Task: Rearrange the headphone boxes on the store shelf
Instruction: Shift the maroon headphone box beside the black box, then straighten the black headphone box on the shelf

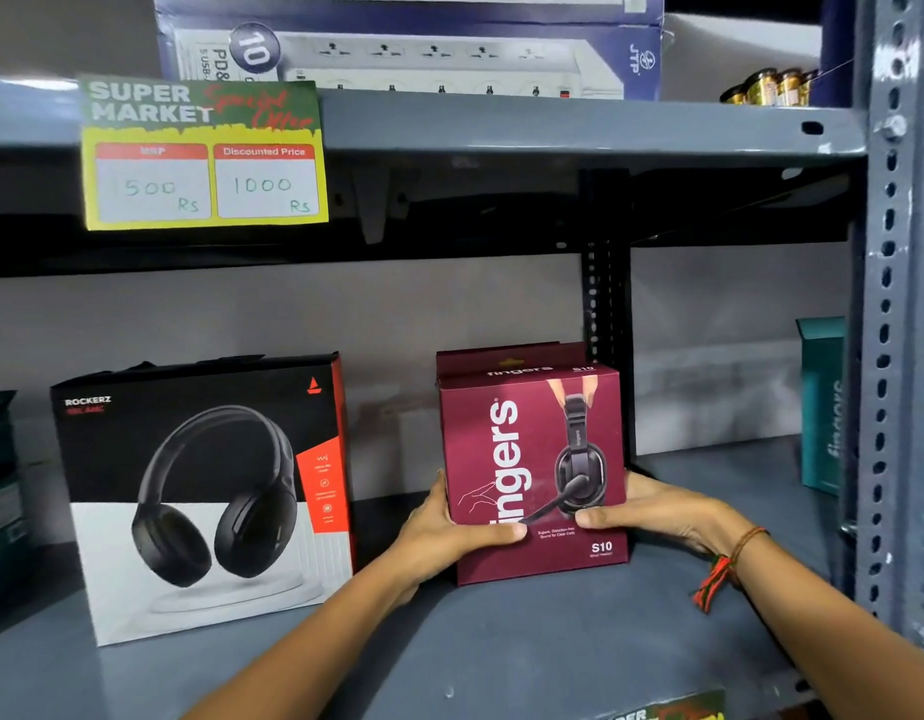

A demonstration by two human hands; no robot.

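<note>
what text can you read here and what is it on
"SUPER MARKET", "MRP 500 Rs", "Discounted Price 1000 Rs": price sign
"ROCKERZ": black headphone box
"fingers", "S10": maroon headphone box, held by left hand and right hand
"fingers": teal box
"10", "JTP": power strip box
Smaller print: unreadable

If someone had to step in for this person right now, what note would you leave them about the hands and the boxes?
Left hand: grip on the left side of the maroon box, thumb across its front.
Right hand: grip on the right side of the same box.
The maroon box stands upright on the shelf, with a second maroon box right behind it.
The black headphone box stands to the left, apart from it. A teal box stands at the far right.
Done: cannot tell from this view.
Left: probably settle the maroon box in place, then let go.
</note>
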